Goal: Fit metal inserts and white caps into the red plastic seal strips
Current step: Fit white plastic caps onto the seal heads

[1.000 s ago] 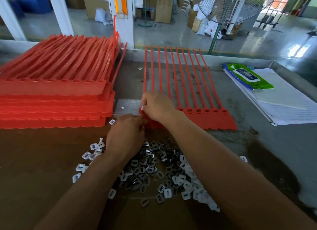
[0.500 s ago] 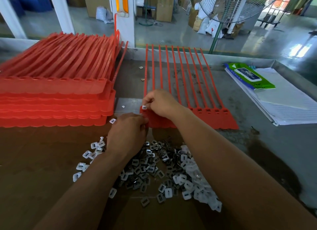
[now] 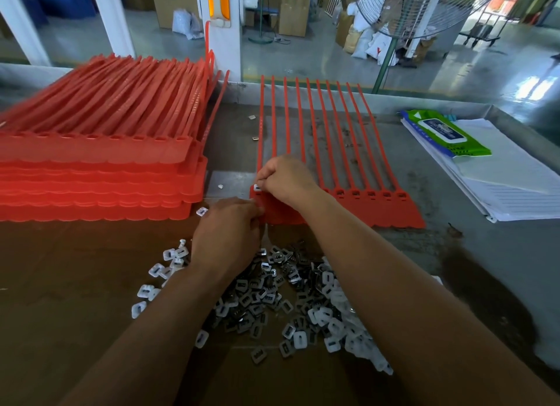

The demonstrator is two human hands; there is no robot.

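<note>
A red sheet of joined seal strips (image 3: 375,205) lies flat in the middle of the bench, tails pointing away from me. My right hand (image 3: 288,180) is curled over its left end and pinches a white cap (image 3: 257,188) at the first socket. Just below, my left hand (image 3: 227,233) rests with fingers curled at the sheet's near left corner; what it holds is hidden. A loose heap of white caps and dark metal inserts (image 3: 281,302) lies on the brown board under my forearms.
A tall stack of red seal strip sheets (image 3: 100,169) fills the left side. A green wipes pack (image 3: 445,136) lies on white paper sheets (image 3: 503,187) at right. A few stray caps (image 3: 220,186) lie between stack and sheet. A glass partition bounds the far edge.
My right hand has shifted slightly away from me along the sheet's left end, and the white cap under its fingertips now shows. My left hand has barely moved.
</note>
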